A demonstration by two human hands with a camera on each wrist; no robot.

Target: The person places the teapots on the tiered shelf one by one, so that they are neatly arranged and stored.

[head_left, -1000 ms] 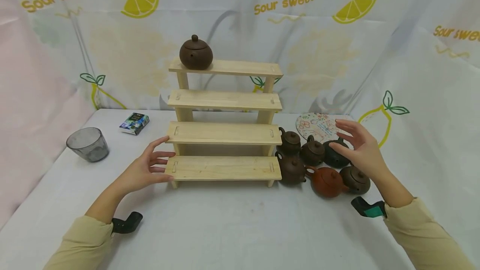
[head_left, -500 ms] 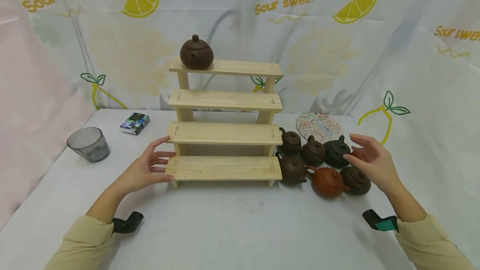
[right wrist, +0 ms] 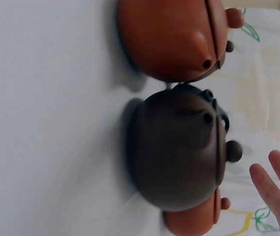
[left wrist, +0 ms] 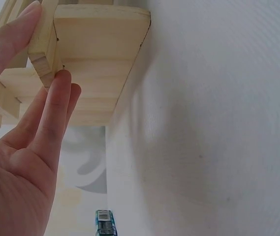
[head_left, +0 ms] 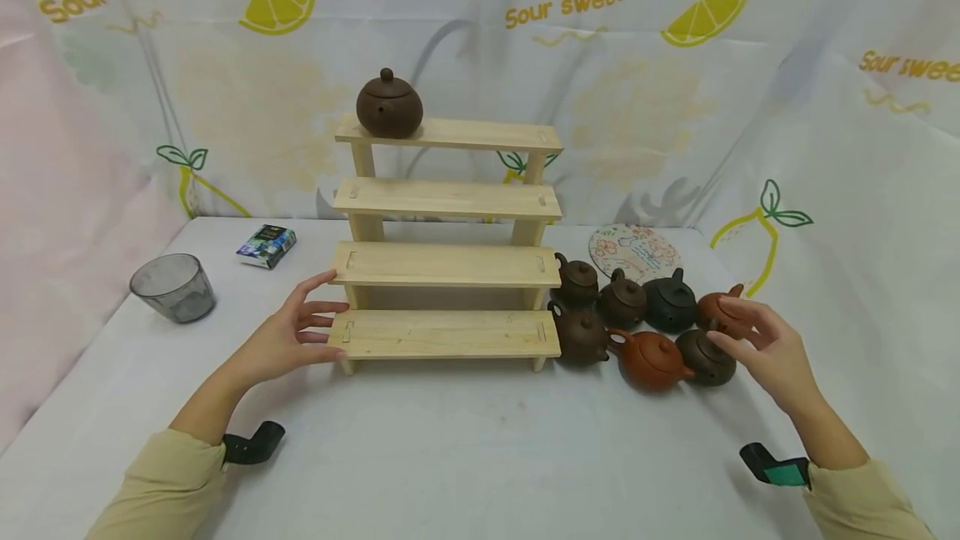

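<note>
My left hand holds the left end of a four-step wooden display stand. In the left wrist view, its thumb and fingers lie on either side of the end of a shelf board. My right hand is held with spread, slightly bent fingers, holding nothing. Its fingertips overlap a small reddish-brown teapot in the head view, close to a dark brown teapot. An orange-red teapot sits beside that one. A lone brown teapot stands on the top shelf, at the left.
Several more dark teapots crowd against the stand's right side. Behind them lies a round patterned mat. On the left are a smoky glass cup and a small blue-and-black box. A printed cloth hangs behind.
My right hand has moved right and toward me, from over the black teapot, uncovering the reddish-brown teapot at the back right. My left hand stays at the stand.
</note>
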